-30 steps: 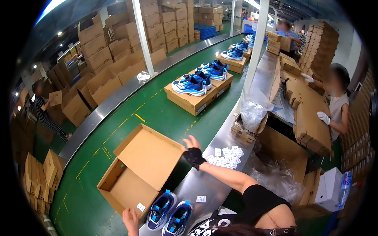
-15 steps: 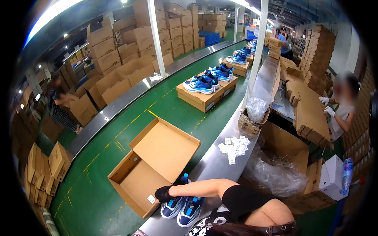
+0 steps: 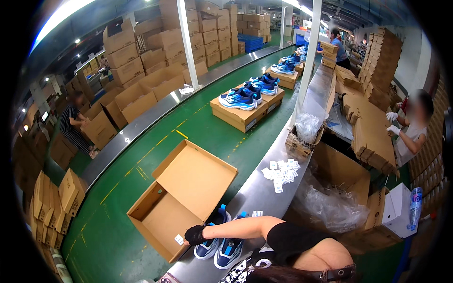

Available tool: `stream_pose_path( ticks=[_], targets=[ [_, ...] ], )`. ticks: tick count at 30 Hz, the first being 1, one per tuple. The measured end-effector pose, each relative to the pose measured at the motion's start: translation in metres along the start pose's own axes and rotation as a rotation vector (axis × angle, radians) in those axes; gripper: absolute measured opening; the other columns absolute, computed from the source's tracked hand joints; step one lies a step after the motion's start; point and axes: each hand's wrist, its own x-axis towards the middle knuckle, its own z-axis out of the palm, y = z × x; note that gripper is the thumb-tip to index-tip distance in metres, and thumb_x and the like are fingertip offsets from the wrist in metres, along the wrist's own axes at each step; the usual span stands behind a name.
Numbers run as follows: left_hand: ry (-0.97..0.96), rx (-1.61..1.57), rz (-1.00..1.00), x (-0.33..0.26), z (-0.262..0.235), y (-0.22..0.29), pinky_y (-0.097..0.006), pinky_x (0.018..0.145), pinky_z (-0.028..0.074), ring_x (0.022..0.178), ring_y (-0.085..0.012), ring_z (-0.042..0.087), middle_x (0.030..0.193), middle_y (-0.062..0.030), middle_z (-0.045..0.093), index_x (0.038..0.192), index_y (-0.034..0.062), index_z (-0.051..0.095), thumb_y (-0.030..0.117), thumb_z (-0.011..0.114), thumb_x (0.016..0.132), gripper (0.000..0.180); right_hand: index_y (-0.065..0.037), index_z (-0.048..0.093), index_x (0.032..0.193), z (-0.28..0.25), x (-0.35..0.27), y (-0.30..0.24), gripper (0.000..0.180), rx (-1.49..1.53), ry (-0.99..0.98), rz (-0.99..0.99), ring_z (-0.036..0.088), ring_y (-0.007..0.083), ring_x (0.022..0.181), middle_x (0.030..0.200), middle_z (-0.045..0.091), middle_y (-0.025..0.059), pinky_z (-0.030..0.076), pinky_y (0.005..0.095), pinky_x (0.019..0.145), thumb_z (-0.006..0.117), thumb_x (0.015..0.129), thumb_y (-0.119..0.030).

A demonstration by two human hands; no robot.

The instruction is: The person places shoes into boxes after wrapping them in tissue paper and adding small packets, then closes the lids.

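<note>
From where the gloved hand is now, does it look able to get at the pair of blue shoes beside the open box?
Probably yes. The gloved hand sits at the near corner of the open cardboard box, right beside the pair of blue shoes on the metal ledge. Nothing lies between them; which hand it is cannot be told.

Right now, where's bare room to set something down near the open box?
Free: the open shoebox floor, and the steel ledge between the blue shoes and the white tags. Crowded: the right hand and shoes by the box's near corner.

One open shoebox (image 3: 181, 203), two blue shoes (image 3: 219, 238).
</note>
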Motion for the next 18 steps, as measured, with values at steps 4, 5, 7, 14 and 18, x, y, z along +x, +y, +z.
stream_pose_path(
  ticks=[4, 5, 7, 14, 18],
  targets=[
    [0.306, -0.096, 0.048, 0.074, -0.104, 0.033, -0.038, 0.065, 0.047, 0.077, -0.0299, 0.054, 0.089, -0.0179, 0.054, 0.095, -0.0017, 0.052, 0.01, 0.042, 0.083, 0.02, -0.006, 0.063, 0.078, 0.012, 0.004, 0.016, 0.031, 0.02, 0.009, -0.041, 0.059, 0.0336, 0.077, 0.079, 0.061, 0.0163, 0.045, 0.0422, 0.068, 0.043, 0.076, -0.031],
    [0.383, -0.106, 0.122, 0.089, -0.135, 0.054, -0.038, 0.068, 0.047, 0.079, -0.0298, 0.054, 0.091, -0.0183, 0.054, 0.098, -0.0019, 0.051, 0.009, 0.042, 0.083, 0.021, -0.006, 0.062, 0.089, 0.018, 0.008, 0.018, 0.034, 0.052, -0.008, -0.057, 0.058, 0.0333, 0.084, 0.087, 0.061, 0.0176, 0.045, 0.0409, 0.074, 0.051, 0.073, -0.034],
    [0.203, -1.177, -0.089, 0.092, -0.212, 0.118, -0.039, 0.091, 0.038, 0.105, -0.0316, 0.048, 0.112, -0.0224, 0.049, 0.113, -0.0041, 0.046, 0.01, 0.044, 0.084, 0.032, -0.002, 0.039, 0.123, -0.015, -0.003, -0.031, 0.077, 0.037, -0.061, -0.153, 0.042, 0.034, 0.111, 0.119, 0.045, 0.0224, 0.034, 0.0398, 0.093, 0.067, 0.061, -0.037],
    [-0.239, -1.989, 0.35, 0.115, -0.287, 0.315, -0.029, 0.073, 0.044, 0.089, -0.0187, 0.052, 0.102, -0.0105, 0.051, 0.121, -0.0008, 0.034, 0.02, 0.046, 0.087, 0.042, -0.005, 0.041, 0.105, -0.057, 0.024, -0.05, 0.047, 0.625, 0.402, -0.208, 0.047, 0.0227, 0.08, 0.088, 0.048, 0.013, 0.037, 0.0323, 0.068, 0.063, 0.07, -0.027],
    [-0.011, -1.316, 0.712, 0.12, -0.337, 0.344, -0.041, 0.096, 0.029, 0.115, -0.0359, 0.036, 0.122, -0.0222, 0.04, 0.116, -0.0008, 0.043, 0.017, 0.058, 0.079, 0.044, -0.009, 0.044, 0.089, -0.131, 0.014, 0.006, 0.028, 0.746, 0.902, 0.11, 0.046, 0.0136, 0.059, 0.069, 0.047, 0.0037, 0.035, 0.025, 0.051, 0.062, 0.074, -0.025]
  ],
)
